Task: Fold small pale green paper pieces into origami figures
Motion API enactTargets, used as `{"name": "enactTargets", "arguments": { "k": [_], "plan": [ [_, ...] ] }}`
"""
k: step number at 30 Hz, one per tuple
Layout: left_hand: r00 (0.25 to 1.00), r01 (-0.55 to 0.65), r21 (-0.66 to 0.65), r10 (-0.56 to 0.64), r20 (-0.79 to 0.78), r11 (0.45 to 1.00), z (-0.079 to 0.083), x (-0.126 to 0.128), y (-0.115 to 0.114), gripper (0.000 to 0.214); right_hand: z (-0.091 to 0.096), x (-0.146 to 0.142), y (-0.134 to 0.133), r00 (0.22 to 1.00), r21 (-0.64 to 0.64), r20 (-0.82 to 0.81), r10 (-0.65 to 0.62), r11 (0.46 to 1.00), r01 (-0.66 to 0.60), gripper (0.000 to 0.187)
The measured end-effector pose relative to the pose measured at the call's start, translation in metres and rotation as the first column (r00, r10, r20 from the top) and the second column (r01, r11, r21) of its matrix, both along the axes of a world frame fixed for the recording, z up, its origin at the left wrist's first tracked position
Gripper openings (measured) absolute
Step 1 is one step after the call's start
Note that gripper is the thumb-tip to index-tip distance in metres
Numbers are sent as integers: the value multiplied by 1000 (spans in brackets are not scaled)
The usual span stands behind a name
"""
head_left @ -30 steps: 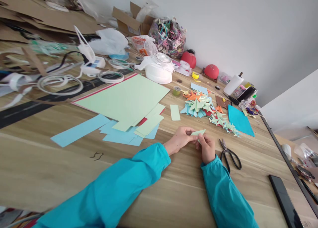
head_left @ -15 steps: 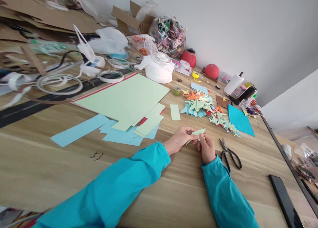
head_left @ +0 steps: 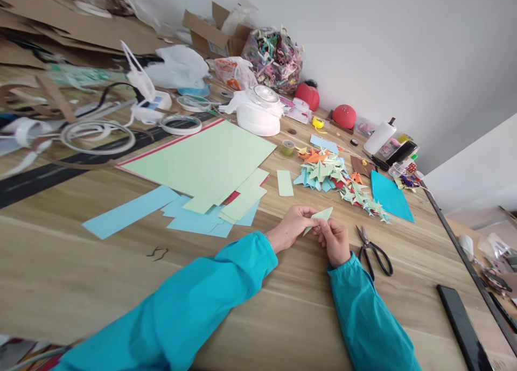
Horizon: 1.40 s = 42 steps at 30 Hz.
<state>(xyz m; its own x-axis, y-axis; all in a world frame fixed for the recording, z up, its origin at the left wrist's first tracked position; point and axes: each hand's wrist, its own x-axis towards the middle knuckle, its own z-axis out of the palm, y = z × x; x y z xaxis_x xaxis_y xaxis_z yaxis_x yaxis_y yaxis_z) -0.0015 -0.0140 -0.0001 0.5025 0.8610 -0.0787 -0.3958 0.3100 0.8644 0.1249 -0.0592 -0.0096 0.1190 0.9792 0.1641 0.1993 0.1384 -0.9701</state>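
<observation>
A small folded piece of pale green paper [head_left: 324, 214] is held just above the table between my two hands. My left hand [head_left: 291, 228] pinches it from the left, thumb on top. My right hand [head_left: 336, 240] has thumb and fingers closed at its lower right edge, close against the left fingertips. Part of the paper is hidden behind the fingers. Beyond my hands lies a flat pale green paper strip [head_left: 285, 183]. Behind and to the right is a pile of folded paper shapes [head_left: 323, 169] in green, blue, orange and red.
Black-handled scissors [head_left: 374, 251] lie right of my right hand, and a black phone [head_left: 464, 328] is further right. Large green sheets [head_left: 202, 161] and blue strips [head_left: 129, 210] spread to the left. A white roll [head_left: 258, 117] and tape coils [head_left: 180, 124] stand at the back.
My right thumb has shifted slightly left along the folded green paper, toward the left fingertips. The paper has turned a little; my left hand stays nearly in place.
</observation>
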Motion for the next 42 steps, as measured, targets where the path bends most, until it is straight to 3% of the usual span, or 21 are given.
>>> {"name": "enactTargets", "arguments": {
  "k": [6,13,16,21,25,29,33,36,42],
  "plan": [
    [999,-4,24,3,41,1000,2,-1,0,14,-1,-2,1,991,-9,-130,-21,1000,20,38],
    [994,-16,-89,26,110,996,7,0,-1,18,-4,1,4,961,-9,-274,-39,999,38,36],
    [992,-80,-100,89,88,992,5,-1,0,24,-2,0,5,926,-27,-362,-105,994,102,35],
    [991,-123,88,127,-35,988,11,-6,-2,36,2,-2,6,897,-55,-408,-168,986,160,34],
    [984,-100,283,137,-114,954,12,-9,-5,30,1,-2,7,895,-38,-413,-167,985,166,34],
    [973,-94,330,156,-167,939,9,-7,-8,28,-1,-1,6,915,-26,-382,-126,992,126,33],
    [969,-118,330,181,-168,937,11,-6,-9,17,0,1,7,906,-78,-413,-98,994,72,29],
    [980,-55,300,108,-165,952,13,-6,-8,12,1,1,8,897,-84,-430,-105,994,77,26],
    [1000,19,101,-19,-9,995,8,-7,-3,24,5,0,7,853,-63,-511,-108,994,88,23]
  ]
}}
